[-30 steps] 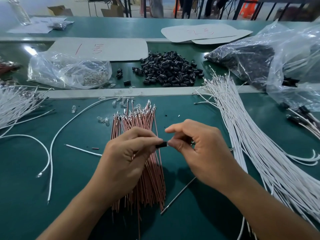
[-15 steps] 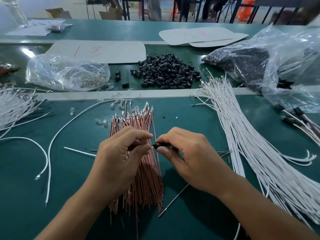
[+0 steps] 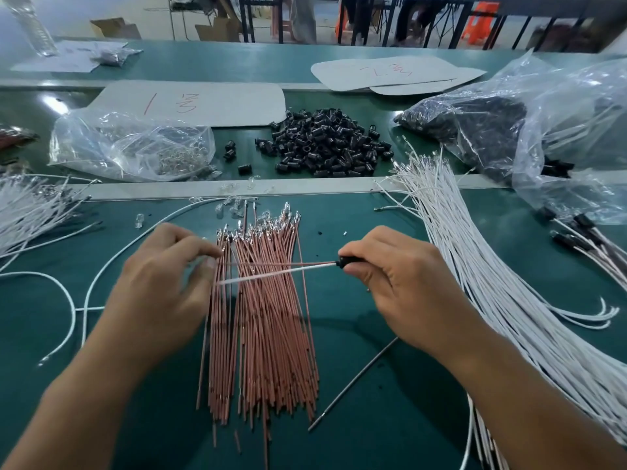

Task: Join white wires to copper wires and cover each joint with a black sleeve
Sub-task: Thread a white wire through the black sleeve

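My right hand (image 3: 390,276) pinches a black sleeve (image 3: 346,261) from which a copper wire (image 3: 281,264) and a white wire (image 3: 271,274) stretch left. My left hand (image 3: 166,276) pinches the far ends of both wires. Both hands hover above the bundle of copper wires (image 3: 261,327) lying on the green mat. A pile of loose black sleeves (image 3: 325,144) sits behind it. A thick bundle of white wires (image 3: 481,273) fans out to the right.
A clear bag of small metal parts (image 3: 135,147) lies at the back left, and a large bag of dark parts (image 3: 529,123) at the back right. Finished sleeved wires (image 3: 583,232) lie at the right edge. Loose white wires (image 3: 30,208) lie left. A thin metal rod (image 3: 356,378) rests below my right hand.
My hands have moved apart: the right has drawn the black sleeve rightward, and the left has slid along the wires to the left, leaving the copper and white wires stretched between them.
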A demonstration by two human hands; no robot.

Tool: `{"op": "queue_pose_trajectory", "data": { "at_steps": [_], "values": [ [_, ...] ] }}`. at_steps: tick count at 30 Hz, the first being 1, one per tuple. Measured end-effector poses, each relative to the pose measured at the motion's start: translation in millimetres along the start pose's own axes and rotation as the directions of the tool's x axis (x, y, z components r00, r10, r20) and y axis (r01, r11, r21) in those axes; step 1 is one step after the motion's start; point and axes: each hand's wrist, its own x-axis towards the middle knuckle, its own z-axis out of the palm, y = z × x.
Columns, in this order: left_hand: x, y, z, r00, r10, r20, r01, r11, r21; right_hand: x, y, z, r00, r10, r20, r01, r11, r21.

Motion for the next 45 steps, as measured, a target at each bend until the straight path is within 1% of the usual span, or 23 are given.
{"op": "queue_pose_trajectory", "data": {
  "at_steps": [1,2,3,5,6,7,8,9,10,11,13,15,18,20,22,26,31,34,38,40,41,43,45],
  "values": [
    [-2,6,3,0.999,0.012,0.036,-0.013,0.999,0.035,0,-3,2,1.000,-0.017,0.011,0.017,1.000,0.009],
    [-5,15,6,0.995,0.037,0.095,-0.040,0.999,0.028,-1,-6,5,0.999,-0.041,0.025,0.040,0.999,0.026],
    [-8,26,10,0.984,0.074,0.160,-0.074,0.997,-0.010,-2,-11,9,0.997,-0.063,0.039,0.061,0.997,0.053],
    [-14,45,20,0.944,0.210,0.255,-0.180,0.974,-0.137,-4,-20,17,0.994,-0.085,0.072,0.076,0.990,0.118],
    [-17,50,26,0.925,0.277,0.261,-0.233,0.954,-0.188,-4,-23,19,0.992,-0.080,0.098,0.065,0.988,0.143],
    [-18,51,30,0.919,0.313,0.241,-0.264,0.940,-0.216,-5,-21,18,0.989,-0.056,0.135,0.036,0.988,0.149],
    [-17,50,32,0.927,0.314,0.204,-0.267,0.936,-0.229,-5,-18,15,0.984,-0.011,0.176,-0.012,0.992,0.128],
    [-16,46,32,0.945,0.280,0.169,-0.238,0.943,-0.232,-4,-12,11,0.978,0.041,0.204,-0.059,0.995,0.084],
    [-14,41,29,0.963,0.232,0.138,-0.196,0.952,-0.236,-3,-7,6,0.976,0.086,0.200,-0.097,0.994,0.046],
    [-12,36,26,0.977,0.181,0.114,-0.149,0.958,-0.246,-1,-1,0,0.979,0.123,0.165,-0.131,0.991,0.034],
    [-12,31,22,0.988,0.122,0.090,-0.093,0.958,-0.270,2,8,-7,0.979,0.187,0.078,-0.193,0.978,0.078],
    [-12,33,23,0.986,0.133,0.101,-0.101,0.956,-0.276,1,8,-7,0.973,0.221,0.063,-0.228,0.964,0.136],
    [-14,37,28,0.976,0.182,0.123,-0.146,0.956,-0.254,-1,1,0,0.962,0.251,0.103,-0.267,0.944,0.196],
    [-14,38,29,0.973,0.180,0.144,-0.140,0.957,-0.253,-2,-1,3,0.945,0.305,0.116,-0.325,0.915,0.241],
    [-15,37,29,0.971,0.179,0.156,-0.135,0.957,-0.255,-1,1,4,0.937,0.337,0.091,-0.349,0.899,0.266],
    [-16,37,31,0.972,0.186,0.142,-0.146,0.957,-0.252,-3,-4,8,0.938,0.331,0.100,-0.345,0.883,0.319],
    [-18,44,34,0.954,0.242,0.175,-0.192,0.946,-0.261,-6,-17,19,0.957,0.231,0.176,-0.281,0.885,0.371],
    [-18,47,37,0.950,0.260,0.174,-0.208,0.940,-0.272,-6,-19,19,0.971,0.179,0.155,-0.227,0.891,0.392],
    [-15,51,39,0.962,0.250,0.110,-0.207,0.930,-0.303,-8,-21,21,0.979,0.167,0.114,-0.200,0.870,0.451],
    [-16,51,39,0.963,0.252,0.095,-0.211,0.926,-0.312,-9,-23,21,0.974,0.195,0.119,-0.228,0.860,0.457],
    [-16,50,40,0.963,0.250,0.097,-0.210,0.929,-0.306,-8,-22,20,0.965,0.220,0.146,-0.262,0.858,0.442],
    [-17,51,41,0.966,0.230,0.116,-0.188,0.938,-0.291,-3,-18,12,0.939,0.264,0.220,-0.333,0.860,0.386],
    [-15,52,40,0.968,0.212,0.133,-0.170,0.947,-0.274,16,-17,2,0.936,0.285,0.209,-0.339,0.890,0.304]
  ]
}}
